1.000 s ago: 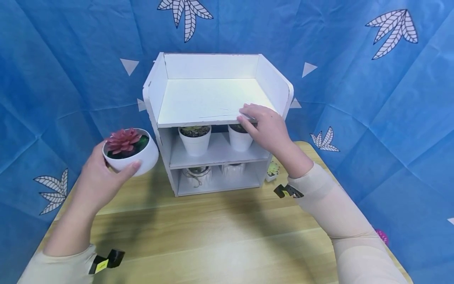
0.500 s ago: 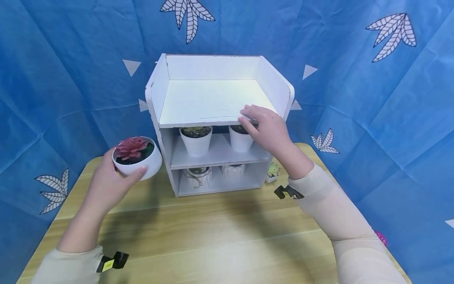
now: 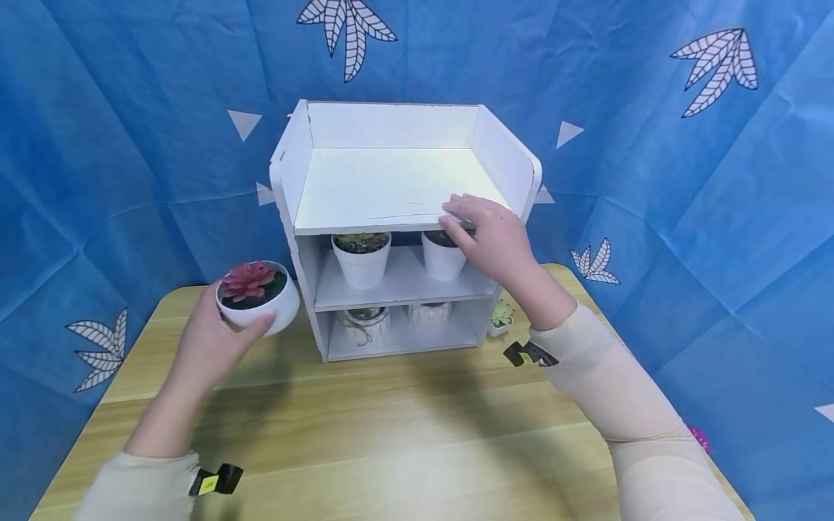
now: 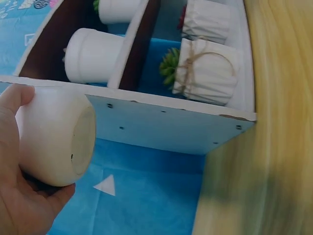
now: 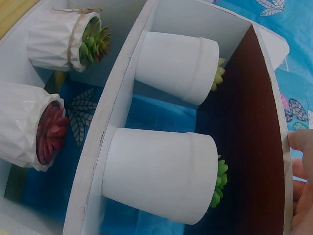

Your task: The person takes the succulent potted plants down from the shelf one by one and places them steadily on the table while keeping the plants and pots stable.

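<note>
My left hand (image 3: 211, 336) holds a round white pot (image 3: 280, 307) with a red succulent (image 3: 247, 281) in dark filling, left of a white shelf unit (image 3: 391, 188). In the left wrist view the round pot is tipped, its base facing the camera, beside the unit's side panel (image 4: 156, 120). The fingers of my right hand (image 3: 491, 235) rest on the top board at its front edge, toward the right. Two white pots with green succulents, a left one (image 3: 361, 264) and a right one (image 5: 161, 176), stand on the middle shelf.
On the bottom shelf stand two ribbed white pots, one tied with twine (image 4: 210, 71), one with a red succulent (image 5: 51, 132). A small potted plant (image 3: 500, 318) sits on the wooden table (image 3: 391, 420), right of the unit. A blue patterned cloth (image 3: 684, 181) hangs behind.
My left hand has carried the round pot a little right and down, nearer the unit's left side. The right hand stays on the top board's edge.
</note>
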Demonstrator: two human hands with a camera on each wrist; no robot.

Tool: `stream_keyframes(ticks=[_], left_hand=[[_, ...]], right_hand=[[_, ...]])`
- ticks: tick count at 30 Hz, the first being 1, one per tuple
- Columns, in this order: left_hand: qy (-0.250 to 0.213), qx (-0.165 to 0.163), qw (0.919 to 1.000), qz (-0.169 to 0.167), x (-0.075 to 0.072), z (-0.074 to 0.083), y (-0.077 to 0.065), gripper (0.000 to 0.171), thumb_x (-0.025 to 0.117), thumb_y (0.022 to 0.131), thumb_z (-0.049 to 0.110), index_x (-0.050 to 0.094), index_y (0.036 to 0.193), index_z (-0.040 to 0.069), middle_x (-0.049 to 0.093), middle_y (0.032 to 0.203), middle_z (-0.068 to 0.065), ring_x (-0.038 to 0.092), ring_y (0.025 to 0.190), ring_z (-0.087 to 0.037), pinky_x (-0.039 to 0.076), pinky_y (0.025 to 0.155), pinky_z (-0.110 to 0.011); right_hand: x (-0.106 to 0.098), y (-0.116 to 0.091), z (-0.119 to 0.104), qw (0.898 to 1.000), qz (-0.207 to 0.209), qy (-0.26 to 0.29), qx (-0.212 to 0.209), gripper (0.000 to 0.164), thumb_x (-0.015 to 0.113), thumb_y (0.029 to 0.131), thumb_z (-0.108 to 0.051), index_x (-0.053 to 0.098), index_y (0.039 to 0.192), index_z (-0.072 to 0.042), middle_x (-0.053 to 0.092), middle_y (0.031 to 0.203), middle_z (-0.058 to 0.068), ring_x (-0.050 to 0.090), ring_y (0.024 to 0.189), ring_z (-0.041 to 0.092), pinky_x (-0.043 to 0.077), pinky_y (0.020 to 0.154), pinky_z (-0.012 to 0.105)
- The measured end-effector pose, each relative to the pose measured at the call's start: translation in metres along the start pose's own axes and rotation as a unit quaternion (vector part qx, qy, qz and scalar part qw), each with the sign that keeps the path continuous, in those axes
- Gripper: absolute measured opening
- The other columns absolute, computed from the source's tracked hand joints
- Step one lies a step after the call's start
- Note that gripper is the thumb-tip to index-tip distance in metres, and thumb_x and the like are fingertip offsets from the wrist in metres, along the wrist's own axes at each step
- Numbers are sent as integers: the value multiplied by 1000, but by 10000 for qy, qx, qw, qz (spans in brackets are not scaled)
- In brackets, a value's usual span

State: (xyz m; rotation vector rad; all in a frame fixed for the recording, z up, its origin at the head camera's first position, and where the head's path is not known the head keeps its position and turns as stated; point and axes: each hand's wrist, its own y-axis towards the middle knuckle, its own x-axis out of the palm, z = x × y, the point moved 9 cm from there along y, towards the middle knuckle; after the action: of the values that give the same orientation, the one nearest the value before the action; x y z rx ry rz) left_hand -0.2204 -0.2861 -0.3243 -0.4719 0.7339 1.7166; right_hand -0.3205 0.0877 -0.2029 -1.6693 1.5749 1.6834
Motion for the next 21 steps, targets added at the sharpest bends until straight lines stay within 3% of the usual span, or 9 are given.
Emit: stream_keyframes(ticks=[10,21], left_hand=[[52,-209,9998,52,10,-16,2,99,72,88,52,22,156,0,37,149,-30,40,130,-52,35,99,-73],[-162,-141,9997,78,24,-37,9,97,73,88,49,23,155,1,39,148,-29,41,130,-51,34,102,-72]], right_hand=[[0,0,0,10000,10,8,-22,46,57,101,-45,65,135,-15,56,144,3,45,140,21,34,115,45],[-2,1,0,10000,30,-2,-28,46,56,101,-45,65,135,-16,56,145,3,45,140,21,33,115,46]])
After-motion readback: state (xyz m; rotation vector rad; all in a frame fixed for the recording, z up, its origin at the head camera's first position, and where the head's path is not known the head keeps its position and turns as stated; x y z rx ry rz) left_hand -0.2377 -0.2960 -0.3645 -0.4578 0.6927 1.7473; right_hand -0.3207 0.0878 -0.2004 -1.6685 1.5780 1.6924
